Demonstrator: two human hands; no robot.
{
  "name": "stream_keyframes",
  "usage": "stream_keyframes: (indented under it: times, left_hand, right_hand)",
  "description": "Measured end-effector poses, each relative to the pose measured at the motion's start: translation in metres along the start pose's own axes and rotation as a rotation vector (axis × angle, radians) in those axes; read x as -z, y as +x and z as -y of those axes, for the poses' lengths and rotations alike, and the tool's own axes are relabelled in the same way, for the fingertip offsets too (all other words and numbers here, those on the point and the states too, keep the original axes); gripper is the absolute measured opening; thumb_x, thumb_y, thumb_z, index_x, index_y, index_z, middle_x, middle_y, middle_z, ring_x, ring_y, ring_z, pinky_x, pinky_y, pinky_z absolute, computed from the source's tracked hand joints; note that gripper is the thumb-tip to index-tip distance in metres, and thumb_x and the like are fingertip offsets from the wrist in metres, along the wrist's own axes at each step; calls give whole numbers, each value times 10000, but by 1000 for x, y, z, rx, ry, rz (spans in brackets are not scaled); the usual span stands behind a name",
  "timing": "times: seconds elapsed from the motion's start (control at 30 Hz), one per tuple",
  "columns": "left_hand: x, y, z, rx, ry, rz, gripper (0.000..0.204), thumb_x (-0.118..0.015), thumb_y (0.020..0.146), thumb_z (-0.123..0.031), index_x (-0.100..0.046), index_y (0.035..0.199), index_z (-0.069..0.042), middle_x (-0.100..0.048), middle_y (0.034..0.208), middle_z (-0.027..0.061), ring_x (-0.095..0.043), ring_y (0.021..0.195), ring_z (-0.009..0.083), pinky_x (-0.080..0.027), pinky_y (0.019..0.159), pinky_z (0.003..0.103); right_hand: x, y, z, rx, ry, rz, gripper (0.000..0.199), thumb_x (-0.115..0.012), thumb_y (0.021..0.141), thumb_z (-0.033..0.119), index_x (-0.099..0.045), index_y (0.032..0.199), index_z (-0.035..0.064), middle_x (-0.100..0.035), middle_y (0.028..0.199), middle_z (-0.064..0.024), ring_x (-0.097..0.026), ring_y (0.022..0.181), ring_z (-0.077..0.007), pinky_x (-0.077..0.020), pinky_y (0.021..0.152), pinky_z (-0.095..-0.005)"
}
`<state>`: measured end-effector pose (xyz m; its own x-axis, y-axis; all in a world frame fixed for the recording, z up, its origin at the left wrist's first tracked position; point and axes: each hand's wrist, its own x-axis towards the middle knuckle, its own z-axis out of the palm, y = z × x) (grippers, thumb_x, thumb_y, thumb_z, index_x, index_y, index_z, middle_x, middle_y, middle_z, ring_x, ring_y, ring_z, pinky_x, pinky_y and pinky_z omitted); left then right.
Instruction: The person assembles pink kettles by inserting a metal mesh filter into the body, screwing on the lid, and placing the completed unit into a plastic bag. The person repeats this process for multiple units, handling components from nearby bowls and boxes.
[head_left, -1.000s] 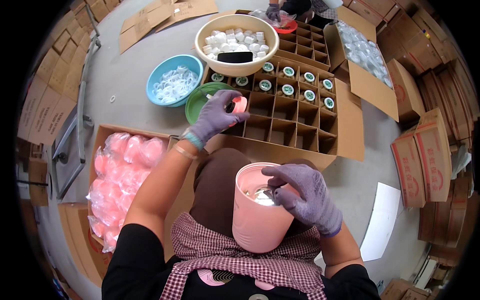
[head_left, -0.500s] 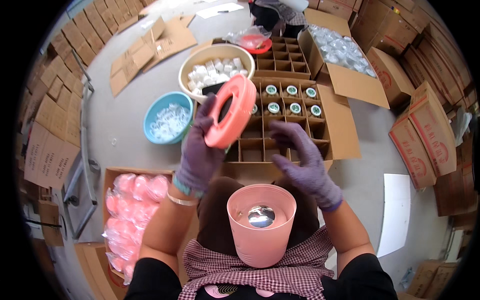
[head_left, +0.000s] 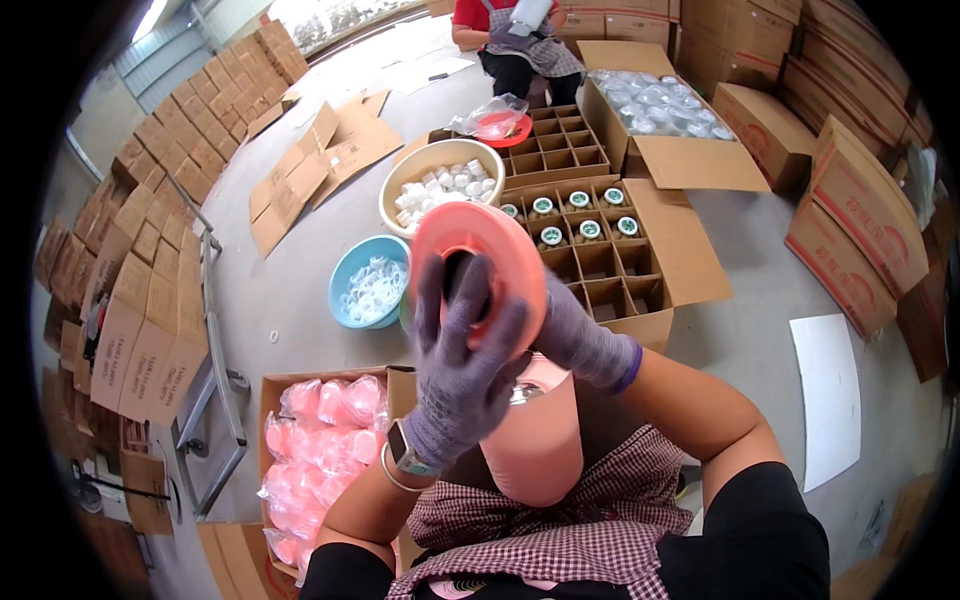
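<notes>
A coral plastic ring-shaped lid (head_left: 515, 250) with a dark round opening is held up in front of me, tilted. My left hand (head_left: 460, 365), in a purple-grey glove, grips it from the near side, with the fingers over the face and opening. From the right, my gloved right hand (head_left: 588, 338) holds the lid's edge; its fingertips are hidden behind it. Between my thighs, leaning, rests a pink tapered container (head_left: 540, 450). Its mouth is partly covered by my hands and the lid, and a bit of shiny metal shows inside.
Left of my legs, a carton holds bagged pink parts (head_left: 325, 440). Ahead are a blue basin (head_left: 345, 312) of white rings, a cream basin (head_left: 388, 215) of white pieces and a divided carton (head_left: 655, 325) with several green-topped bottles. A co-worker (head_left: 520, 45) sits beyond; a metal trolley (head_left: 225, 420) stands left.
The lid has come down toward the container and turned its face to me. My right hand has moved left from empty air onto the lid. The container now leans more, and my view has shifted.
</notes>
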<state>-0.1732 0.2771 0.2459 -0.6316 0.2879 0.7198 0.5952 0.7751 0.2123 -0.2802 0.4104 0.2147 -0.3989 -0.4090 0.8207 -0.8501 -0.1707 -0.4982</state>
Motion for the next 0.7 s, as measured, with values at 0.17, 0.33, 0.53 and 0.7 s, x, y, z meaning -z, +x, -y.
stream_keyframes:
  times: [0.17, 0.33, 0.53, 0.7]
  left_hand:
    - [16, -7, -9, 362, -555, -22, 921, -769, 842, -256, -262, 1558, 25, -446, 1497, 180, -453, 1392, 305, -379, 1147, 441]
    - [12, -14, -7, 394, -336, 59, 767, -434, 1064, -535, -214, 1612, -46, -355, 1599, 108, -422, 1421, 232, -292, 1215, 382]
    - [14, -35, 0, 23, -34, -92, 944, -735, 872, -495, -309, 1569, -23, -292, 1608, 262, -336, 1453, 489, -318, 1171, 573]
    - [11, -52, 5, 190, -262, -217, 586, -560, 1049, -411, -501, 1444, 18, -559, 1406, 289, -534, 1309, 480, -419, 1107, 560]
  right_hand:
    - [9, 8, 36, -235, 95, 83, 434, -745, 869, 259, -581, 1201, 33, -597, 1009, -143, -659, 940, -304, -567, 803, -375]
    - [-4, 7, 52, 139, -218, -54, 380, -671, 867, 115, -531, 1207, 21, -595, 1042, -188, -656, 818, -391, -559, 703, -441]
    - [-4, 33, 52, -1045, 1039, 95, 267, -530, 1038, 303, -581, 1115, 52, -630, 880, -66, -600, 616, -161, -510, 547, -333]
    - [24, 38, 46, -1115, 801, 332, 470, -431, 1077, 457, -622, 1194, 43, -686, 822, -100, -633, 493, -140, -516, 466, -287]
